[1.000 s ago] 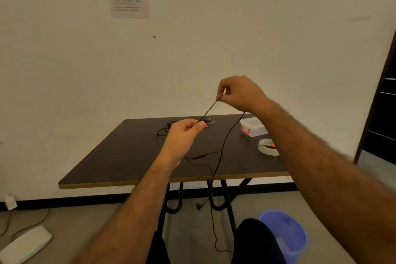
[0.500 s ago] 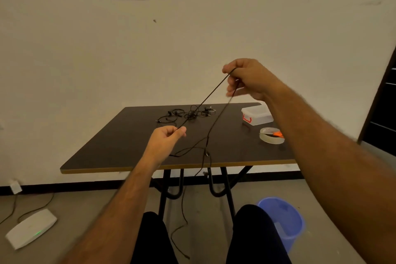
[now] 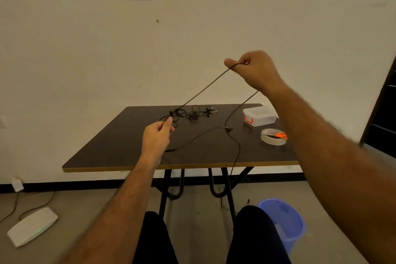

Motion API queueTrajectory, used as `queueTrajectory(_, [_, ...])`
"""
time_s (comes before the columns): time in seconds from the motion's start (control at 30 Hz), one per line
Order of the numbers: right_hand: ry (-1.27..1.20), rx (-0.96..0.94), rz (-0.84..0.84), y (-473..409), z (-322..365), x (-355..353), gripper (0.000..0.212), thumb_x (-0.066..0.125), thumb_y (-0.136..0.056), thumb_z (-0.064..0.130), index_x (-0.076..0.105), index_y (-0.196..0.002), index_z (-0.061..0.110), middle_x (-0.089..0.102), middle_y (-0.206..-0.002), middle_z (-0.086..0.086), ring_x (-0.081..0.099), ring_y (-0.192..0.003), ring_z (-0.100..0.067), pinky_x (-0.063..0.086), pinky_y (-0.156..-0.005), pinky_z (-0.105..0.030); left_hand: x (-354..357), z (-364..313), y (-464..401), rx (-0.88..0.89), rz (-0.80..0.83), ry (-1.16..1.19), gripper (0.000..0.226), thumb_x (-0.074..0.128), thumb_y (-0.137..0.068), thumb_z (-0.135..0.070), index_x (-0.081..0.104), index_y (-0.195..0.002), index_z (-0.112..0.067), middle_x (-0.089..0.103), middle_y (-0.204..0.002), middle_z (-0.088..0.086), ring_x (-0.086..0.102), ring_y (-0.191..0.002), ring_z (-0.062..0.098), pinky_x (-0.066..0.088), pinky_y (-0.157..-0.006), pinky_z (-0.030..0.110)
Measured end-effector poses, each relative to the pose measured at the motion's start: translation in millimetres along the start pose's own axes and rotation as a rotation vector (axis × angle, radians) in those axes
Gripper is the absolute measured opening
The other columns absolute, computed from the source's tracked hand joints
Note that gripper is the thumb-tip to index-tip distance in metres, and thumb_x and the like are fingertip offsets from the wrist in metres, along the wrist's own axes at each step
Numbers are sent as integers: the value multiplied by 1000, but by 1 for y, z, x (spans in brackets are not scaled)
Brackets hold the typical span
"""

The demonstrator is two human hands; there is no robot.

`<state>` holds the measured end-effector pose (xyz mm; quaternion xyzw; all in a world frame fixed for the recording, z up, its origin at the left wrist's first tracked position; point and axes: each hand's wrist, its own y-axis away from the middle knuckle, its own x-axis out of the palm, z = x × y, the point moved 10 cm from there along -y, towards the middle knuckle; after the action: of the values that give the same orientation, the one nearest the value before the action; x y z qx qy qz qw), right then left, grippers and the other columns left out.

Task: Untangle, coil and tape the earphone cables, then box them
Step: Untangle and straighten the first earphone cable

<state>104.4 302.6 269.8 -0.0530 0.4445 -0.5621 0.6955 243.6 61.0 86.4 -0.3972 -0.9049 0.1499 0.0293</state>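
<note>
We hold one earphone cable [image 3: 203, 89] stretched tight in the air, our left hand [image 3: 157, 136] pinching its low end above the table [image 3: 120, 146], our right hand [image 3: 255, 68] closed on it higher up. Its slack trails across the table and over the front edge; pulling further could snag the tangled pile [image 3: 192, 112] or drag it off

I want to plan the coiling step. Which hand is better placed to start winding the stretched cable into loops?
Probably the right hand: it is raised, and the slack cable falls from it to the table, free to gather. The left hand pinches the lower end and can anchor it.
</note>
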Motion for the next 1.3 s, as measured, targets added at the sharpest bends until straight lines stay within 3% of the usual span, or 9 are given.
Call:
queueTrajectory(0.1, [331, -155, -280, 0, 17, -35, 40, 68, -83, 56, 64, -77, 17, 55, -70, 5, 51, -68, -12, 37, -62, -27, -4, 5, 0, -29, 7, -6, 35, 51, -101, -37, 61, -78, -12, 43, -56, -2, 36, -48, 9, 32, -45, 19])
queueTrajectory(0.27, [-235, -54, -38, -17, 4, -34, 36, 72, -88, 40, 60, -70, 11, 42, -56, 1, 36, -41, -6, 35, -47, -22, 6, 13, 2, -99, 108, 88, 36, 48, -101, -41, 60, -83, -12, 44, -56, -5, 36, -46, 7, 28, -41, 19])
queueTrajectory(0.5, [623, -101, 3, -35, 20, -49, 31, 78, -79, 44, 70, -83, 14, 55, -61, 4, 57, -68, -19, 39, -66, -29, -1, 30, 6, -143, 140, 32, 34, 48, -101, -40, 58, -82, -14, 40, -55, -7, 30, -45, 7, 25, -41, 19])
queueTrajectory(0.6, [740, -10, 20, -35, 16, -53, 45, 76, -76, 57, 68, -80, 13, 57, -62, -1, 59, -72, -24, 42, -66, -31, 11, 40, 21, -188, 347, 8, 33, 47, -100, -38, 53, -78, -15, 36, -59, -4, 29, -47, 8, 25, -44, 20])
queueTrajectory(0.73, [146, 158, 234, -22, 3, -28, 46, 68, -85, 53, 68, -86, 8, 64, -72, -6, 65, -59, -18, 55, -58, -29, 44, 48, 60, -249, 753, -62, 32, 53, -88, -42, 58, -79, -13, 47, -65, -2, 39, -52, 9, 35, -49, 21])
queueTrajectory(0.87, [-192, 156, 412, -10, 11, 0, 23, 67, -92, 29, 69, -99, 7, 76, -88, -13, 75, -77, -24, 62, -66, -34, 65, 49, 81, -318, 949, -140, 56, 39, -91, -51, 67, -110, -7, 73, -95, 9, 70, -84, 23, 55, -78, 33])
queueTrajectory(1.03, [-411, 73, 518, 2, 25, 24, 17, 59, -97, 19, 67, -100, 5, 76, -93, -13, 75, -82, -25, 62, -67, -34, 73, 30, 69, -274, 851, -157, 69, 19, -99, -57, 66, -119, -11, 75, -108, 7, 71, -103, 22, 54, -86, 36])
queueTrajectory(1.2, [-618, -53, 715, 26, 39, 44, 18, 63, -85, 17, 67, -99, 7, 74, -107, -12, 73, -94, -28, 61, -78, -40, 38, -45, 24, 134, 160, -79, 40, 50, -91, -53, 60, -93, -14, 60, -75, 2, 56, -64, 11, 50, -63, 30])
queueTrajectory(1.3, [-637, -89, 879, 42, 41, 58, 21, 60, -86, 7, 64, -106, 3, 71, -116, -14, 72, -98, -29, 59, -86, -43, 66, -81, 22, 188, 271, 73, 25, 55, -97, -38, 56, -116, -22, 68, -103, -1, 67, -89, 11, 55, -78, 29])
